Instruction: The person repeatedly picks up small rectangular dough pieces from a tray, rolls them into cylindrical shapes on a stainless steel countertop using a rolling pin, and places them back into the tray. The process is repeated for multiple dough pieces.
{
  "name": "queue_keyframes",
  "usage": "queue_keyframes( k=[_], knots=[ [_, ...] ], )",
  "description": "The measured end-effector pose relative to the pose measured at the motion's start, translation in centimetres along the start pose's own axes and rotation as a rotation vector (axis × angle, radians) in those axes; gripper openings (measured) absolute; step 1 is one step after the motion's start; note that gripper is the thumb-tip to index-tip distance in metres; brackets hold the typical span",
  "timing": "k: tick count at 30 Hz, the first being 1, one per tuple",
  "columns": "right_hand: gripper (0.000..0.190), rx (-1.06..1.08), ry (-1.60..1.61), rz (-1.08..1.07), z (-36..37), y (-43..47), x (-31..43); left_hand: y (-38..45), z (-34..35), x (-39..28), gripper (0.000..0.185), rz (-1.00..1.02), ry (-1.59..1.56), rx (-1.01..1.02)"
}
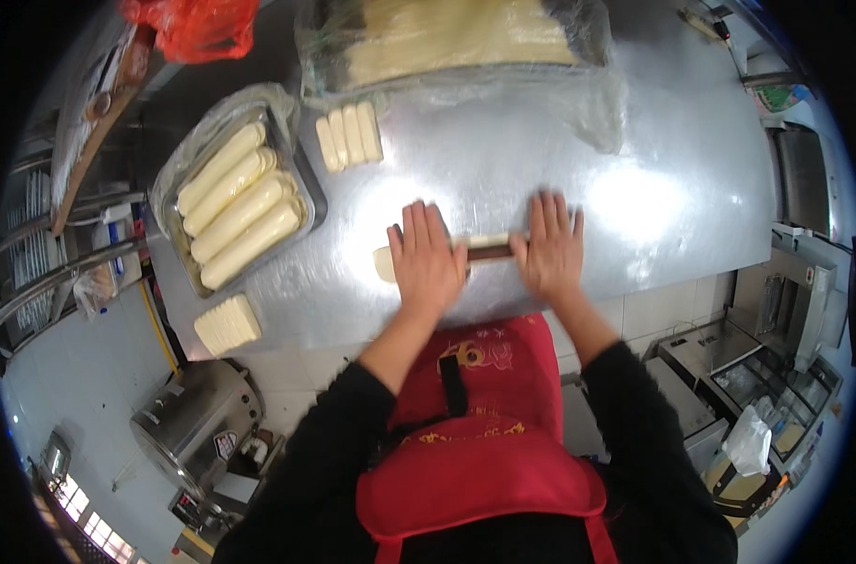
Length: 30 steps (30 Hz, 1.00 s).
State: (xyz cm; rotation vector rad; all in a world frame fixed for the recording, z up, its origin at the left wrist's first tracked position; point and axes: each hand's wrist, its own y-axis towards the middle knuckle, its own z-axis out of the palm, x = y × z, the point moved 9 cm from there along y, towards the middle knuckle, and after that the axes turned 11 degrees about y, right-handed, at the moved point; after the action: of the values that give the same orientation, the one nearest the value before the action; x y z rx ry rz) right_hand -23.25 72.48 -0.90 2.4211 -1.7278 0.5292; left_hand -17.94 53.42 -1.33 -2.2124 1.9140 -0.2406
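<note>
A dark rolling pin (490, 252) lies across a flattened strip of pale dough (384, 264) on the metal table (498, 169). My left hand (428, 264) presses flat on the pin's left part, its palm down and fingers stretched forward. On the right part of the pin rests my right hand (551, 247), also palm down with straight fingers. Both hands hide the pin's ends, and most of the dough is covered. Beyond my left hand sit several short dough sticks (349, 136) side by side. A stack of thin dough pieces (227, 325) is at the table's near left corner.
At the left, a metal tray (320, 197) lined with plastic holds several long dough rolls (241, 201). A larger plastic-covered tray (463, 74) of dough stands at the far side. A red plastic bag (202, 28) is at the far left, and kitchen equipment (710, 345) stands at the right.
</note>
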Motion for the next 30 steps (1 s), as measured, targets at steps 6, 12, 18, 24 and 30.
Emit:
queue_keyframes(
  k=[6,12,18,24,30],
  knots=[
    [0.079,-0.168,0.012,-0.089,-2.0,1.4,1.1,1.0,-4.2,-0.2,0.080,-0.007,-0.037,-0.264],
    [0.080,-0.023,0.020,-0.042,-0.2,-1.7,0.2,-1.4,-1.4,-1.4,0.079,0.052,-0.022,-0.029],
    [0.079,-0.055,0.005,-0.025,-1.0,-0.6,0.2,-0.5,-1.9,-1.6,0.078,0.077,-0.013,-0.140],
    [0.075,-0.179,-0.033,-0.050,-0.9,-1.7,-0.1,-0.6,-2.3,-2.4,0.075,0.126,0.004,-0.205],
    [0.084,-0.213,0.084,-0.085,0.7,-5.7,-1.0,-2.7,1.0,-2.5,0.080,0.174,-0.074,-0.145]
  ],
)
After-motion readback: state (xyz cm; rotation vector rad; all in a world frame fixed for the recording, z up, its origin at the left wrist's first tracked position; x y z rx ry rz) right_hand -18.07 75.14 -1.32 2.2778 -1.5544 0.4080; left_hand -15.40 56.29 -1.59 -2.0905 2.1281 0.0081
